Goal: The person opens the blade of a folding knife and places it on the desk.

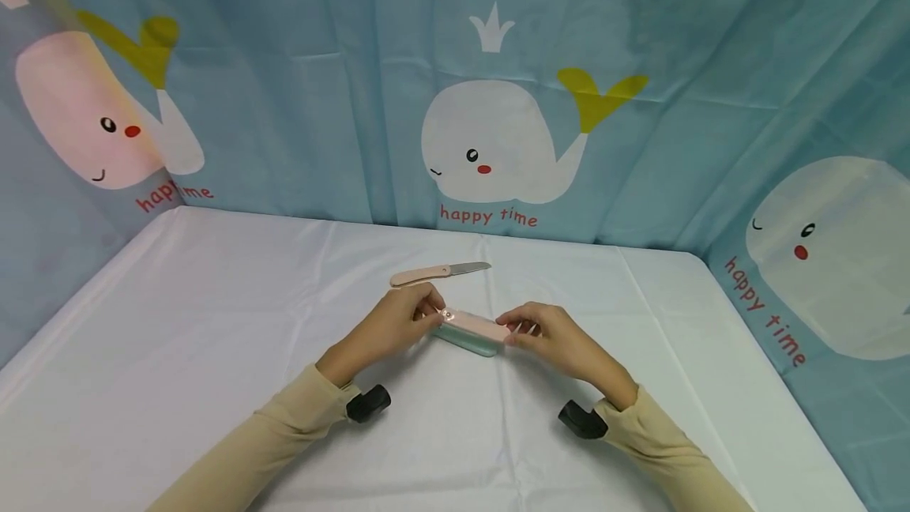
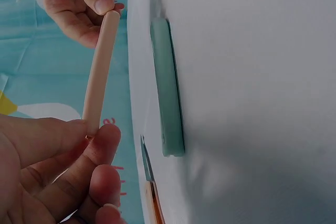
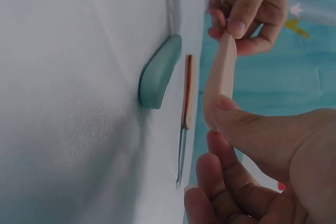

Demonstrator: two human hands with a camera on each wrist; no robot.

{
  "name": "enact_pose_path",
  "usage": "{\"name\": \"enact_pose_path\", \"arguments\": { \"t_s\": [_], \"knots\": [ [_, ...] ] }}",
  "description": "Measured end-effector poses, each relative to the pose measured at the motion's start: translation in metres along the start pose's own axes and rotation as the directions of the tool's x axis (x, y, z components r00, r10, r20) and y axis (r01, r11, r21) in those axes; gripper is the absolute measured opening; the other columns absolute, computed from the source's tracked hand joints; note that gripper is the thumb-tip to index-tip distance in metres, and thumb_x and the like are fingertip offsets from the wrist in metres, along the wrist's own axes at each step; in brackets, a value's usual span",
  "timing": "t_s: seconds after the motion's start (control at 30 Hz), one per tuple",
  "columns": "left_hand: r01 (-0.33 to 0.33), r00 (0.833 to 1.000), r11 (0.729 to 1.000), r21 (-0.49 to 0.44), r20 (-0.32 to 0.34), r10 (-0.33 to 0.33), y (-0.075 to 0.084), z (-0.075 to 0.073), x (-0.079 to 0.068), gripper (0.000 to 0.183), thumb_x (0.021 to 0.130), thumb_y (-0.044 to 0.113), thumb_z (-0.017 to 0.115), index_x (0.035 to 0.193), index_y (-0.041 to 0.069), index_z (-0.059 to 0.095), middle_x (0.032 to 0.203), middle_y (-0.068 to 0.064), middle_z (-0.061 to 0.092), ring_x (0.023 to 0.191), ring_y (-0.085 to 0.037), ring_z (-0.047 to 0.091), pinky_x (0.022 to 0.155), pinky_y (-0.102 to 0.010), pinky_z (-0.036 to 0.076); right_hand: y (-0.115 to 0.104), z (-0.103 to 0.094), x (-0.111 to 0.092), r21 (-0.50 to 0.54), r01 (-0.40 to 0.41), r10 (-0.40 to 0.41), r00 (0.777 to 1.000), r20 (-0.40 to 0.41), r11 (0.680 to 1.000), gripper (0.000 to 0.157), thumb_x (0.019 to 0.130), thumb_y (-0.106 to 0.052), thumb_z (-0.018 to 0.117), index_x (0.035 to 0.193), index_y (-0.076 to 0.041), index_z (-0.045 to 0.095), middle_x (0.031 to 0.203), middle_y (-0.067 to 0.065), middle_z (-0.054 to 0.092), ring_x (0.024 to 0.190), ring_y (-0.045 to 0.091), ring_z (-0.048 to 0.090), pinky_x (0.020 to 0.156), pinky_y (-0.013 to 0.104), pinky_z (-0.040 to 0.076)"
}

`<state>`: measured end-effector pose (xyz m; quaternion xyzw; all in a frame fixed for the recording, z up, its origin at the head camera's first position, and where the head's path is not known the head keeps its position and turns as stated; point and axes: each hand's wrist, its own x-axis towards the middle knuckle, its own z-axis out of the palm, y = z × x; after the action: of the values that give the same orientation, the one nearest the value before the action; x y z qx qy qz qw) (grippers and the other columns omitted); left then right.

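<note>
Both hands hold one pale pink bar-shaped piece [image 1: 472, 325] by its ends, just above the table. My left hand [image 1: 429, 314] pinches its left end and my right hand [image 1: 515, 330] pinches its right end. Under it a teal piece [image 1: 471, 344] of about the same length lies flat on the white cloth. The left wrist view shows the pink piece [image 2: 100, 72] apart from the teal piece [image 2: 168, 93]. In the right wrist view my thumb presses on the pink piece [image 3: 220, 82], with the teal piece [image 3: 157, 72] beside it.
A small knife [image 1: 441, 272] with a pink handle and a bare metal blade lies just behind the hands, blade pointing right. The white-clothed table [image 1: 213, 338] is walled on three sides by a blue whale-print curtain [image 1: 341, 85].
</note>
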<state>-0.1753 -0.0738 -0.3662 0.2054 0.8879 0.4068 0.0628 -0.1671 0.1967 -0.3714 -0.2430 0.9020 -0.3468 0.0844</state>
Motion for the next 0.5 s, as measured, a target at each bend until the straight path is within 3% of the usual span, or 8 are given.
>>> {"name": "enact_pose_path", "arguments": {
  "t_s": [0.27,0.5],
  "knots": [
    [-0.018,1.000,1.000,0.020,-0.020,0.019,0.001,0.003,-0.012,0.009,0.095,0.011,0.064,0.103,0.007,0.066,0.091,-0.002,0.071,0.077,-0.010,0.055,0.067,-0.024,0.045,-0.006,0.004,-0.013,0.053,0.029,-0.029,1.000,0.006,0.998,0.025,0.092,-0.017,0.070,0.116,-0.008,0.070,0.099,0.000,0.070,0.086,0.007,0.061,0.079,0.024,0.051],
    [-0.025,0.999,0.999,-0.019,-0.038,0.025,0.001,0.007,-0.023,0.008,0.094,0.009,0.064,0.101,0.007,0.064,0.088,-0.001,0.069,0.075,-0.010,0.054,0.067,-0.022,0.045,-0.010,0.012,-0.021,0.096,0.043,-0.045,0.999,0.016,0.994,0.026,0.091,-0.019,0.072,0.114,-0.007,0.070,0.095,-0.001,0.070,0.084,0.005,0.060,0.078,0.024,0.051]
  ]
}}
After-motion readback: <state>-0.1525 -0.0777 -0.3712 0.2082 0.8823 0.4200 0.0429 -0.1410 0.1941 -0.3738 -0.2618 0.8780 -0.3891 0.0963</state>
